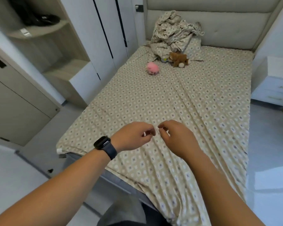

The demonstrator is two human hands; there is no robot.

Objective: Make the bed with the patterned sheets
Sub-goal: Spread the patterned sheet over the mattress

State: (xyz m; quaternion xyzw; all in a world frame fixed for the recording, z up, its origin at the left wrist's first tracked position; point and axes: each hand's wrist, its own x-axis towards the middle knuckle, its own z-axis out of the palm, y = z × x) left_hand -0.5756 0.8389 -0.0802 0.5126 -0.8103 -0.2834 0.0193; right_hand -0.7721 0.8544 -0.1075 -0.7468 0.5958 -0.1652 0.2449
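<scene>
Both hands out over the foot end of the bed, low centre of the frame, forearms coming up from the bottom corners. Left hand (134, 136) with fingers curled in loosely, thumb near the fingertips, dark smartwatch (104, 145) on the wrist. Right hand (175, 137) curled the same way, knuckles up, fingertips almost meeting the left ones. Can't tell if either is actually pinching fabric or just hovering over it, too blurry at the tips.

Patterned sheet (178, 98) spread flat over the mattress, long axis running from the lower centre up toward the padded headboard (219, 18) at the top. Beige with a repeating white diamond-and-square print, long creases fanning up from under the hands, bottom edge draping off the foot end, lower left corner loose and not tucked.

Crumpled heap of matching fabric (173, 30) piled against the headboard, upper centre. Brown plush toy (178, 59) just below it, pink plush toy (152, 68) a bit to the left, both sitting on the sheet.
</scene>
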